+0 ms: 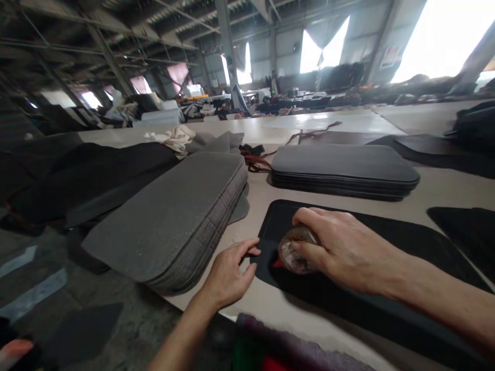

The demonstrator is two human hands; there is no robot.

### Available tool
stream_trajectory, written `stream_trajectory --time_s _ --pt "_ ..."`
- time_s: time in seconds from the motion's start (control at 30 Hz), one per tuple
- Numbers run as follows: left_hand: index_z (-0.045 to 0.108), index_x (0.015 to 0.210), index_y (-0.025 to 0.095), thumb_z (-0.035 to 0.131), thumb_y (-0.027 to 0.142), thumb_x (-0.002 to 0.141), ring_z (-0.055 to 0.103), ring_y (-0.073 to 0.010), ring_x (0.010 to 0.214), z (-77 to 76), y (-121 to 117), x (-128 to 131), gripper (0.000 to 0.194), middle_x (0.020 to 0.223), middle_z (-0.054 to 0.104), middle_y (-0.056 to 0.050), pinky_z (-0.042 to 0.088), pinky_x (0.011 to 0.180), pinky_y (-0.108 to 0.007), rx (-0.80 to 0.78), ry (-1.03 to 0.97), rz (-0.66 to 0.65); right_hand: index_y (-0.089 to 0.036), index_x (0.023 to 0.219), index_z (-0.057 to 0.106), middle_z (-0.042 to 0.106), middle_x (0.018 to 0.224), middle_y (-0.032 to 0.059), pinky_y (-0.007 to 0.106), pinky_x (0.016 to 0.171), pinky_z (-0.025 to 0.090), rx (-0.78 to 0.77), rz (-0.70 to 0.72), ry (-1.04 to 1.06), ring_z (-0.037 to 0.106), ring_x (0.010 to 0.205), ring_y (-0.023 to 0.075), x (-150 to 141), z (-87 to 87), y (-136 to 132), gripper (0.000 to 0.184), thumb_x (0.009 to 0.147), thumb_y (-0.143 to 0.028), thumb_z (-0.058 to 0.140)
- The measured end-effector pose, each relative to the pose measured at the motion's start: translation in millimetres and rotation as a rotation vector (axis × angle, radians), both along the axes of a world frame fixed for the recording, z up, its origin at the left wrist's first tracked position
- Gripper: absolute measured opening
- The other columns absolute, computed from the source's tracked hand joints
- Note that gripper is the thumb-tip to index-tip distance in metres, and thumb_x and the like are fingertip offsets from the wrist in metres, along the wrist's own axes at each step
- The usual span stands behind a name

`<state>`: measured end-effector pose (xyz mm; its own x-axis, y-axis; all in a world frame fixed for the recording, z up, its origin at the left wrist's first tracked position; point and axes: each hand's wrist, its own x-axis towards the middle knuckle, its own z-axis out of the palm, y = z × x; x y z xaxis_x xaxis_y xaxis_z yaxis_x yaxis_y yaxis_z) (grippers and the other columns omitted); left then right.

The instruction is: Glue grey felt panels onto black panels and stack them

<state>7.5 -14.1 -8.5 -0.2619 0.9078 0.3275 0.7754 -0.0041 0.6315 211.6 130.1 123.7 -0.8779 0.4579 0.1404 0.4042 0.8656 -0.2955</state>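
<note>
Presently, the step in hand is judged to be work with a bottle-like tool [297,251] at the left end of a black sheet [406,234], which lies flat on the table [263,193] in front of the person. The next move, in this inspector's judgement, calls for even control of the tool's red tip [277,263] near the margin, with the other fingers clear of its path and the sheet kept from sliding. The right hand [340,242] reaches in from the right, its forearm crossing above the sheet, and is wrapped firmly around the tool, thumb on the near side and fingers over the top; the tool is tilted, red tip low and toward the left. Whether that tip touches the surface cannot be confirmed, as shadow and dark material obscure the point. The left hand [231,273] comes up from below, palm inward, thumb parted from the curled fingers, fingertips at the sheet's left edge; it grasps nothing, and the pressure applied, if any, cannot be told. A thick grey stack [174,206] stands just to the left of the work, and a lower stack [344,165] lies beyond the sheet, beside some brown straps [257,164].
</note>
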Motion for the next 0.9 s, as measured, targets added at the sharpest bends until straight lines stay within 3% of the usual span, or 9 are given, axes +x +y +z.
stream_trajectory --time_s 0.27,0.47,0.67,0.9 --pt "0.054 0.131 0.025 0.060 0.011 0.081 0.068 -0.0166 0.103 1.7 -1 0 0.052 0.109 0.072 0.000 0.051 0.098 -0.032 0.003 0.008 0.010 -0.021 0.094 0.052 0.060 0.092 0.0048 0.031 0.066 0.030 -0.018 0.057 0.044 0.059 0.085 0.0237 -10 -6.4 -7 0.010 0.088 -0.028 0.051" --pt "0.054 0.132 0.025 0.060 0.012 0.082 0.068 -0.0168 0.104 -0.5 -1 -1 0.052 0.109 0.073 -0.001 0.051 0.100 -0.032 0.003 0.007 0.007 -0.022 0.090 0.052 0.062 0.089 0.0040 0.031 0.063 0.028 0.012 0.027 -0.017 0.059 0.080 0.0235 -6 4.8 -4 0.010 0.085 -0.030 0.052" --pt "0.055 0.132 0.024 0.059 0.017 0.085 0.069 -0.0195 0.106 2.1 -1 -1 0.048 0.111 0.073 -0.005 0.052 0.101 -0.037 -0.004 0.002 -0.003 -0.022 0.087 0.054 0.063 0.085 0.0018 0.030 0.060 0.028 0.027 -0.052 -0.087 0.057 0.074 0.0200 27 13.9 5 0.006 0.084 -0.027 0.053" --pt "0.054 0.133 0.023 0.059 0.022 0.087 0.069 -0.0189 0.107 -0.7 0 -5 0.047 0.113 0.073 -0.004 0.053 0.101 -0.036 -0.024 0.011 0.002 -0.023 0.088 0.061 0.064 0.081 0.0022 0.030 0.058 0.033 -0.023 -0.140 -0.056 0.057 0.071 0.0203 84 3.9 21 0.009 0.087 -0.031 0.056"
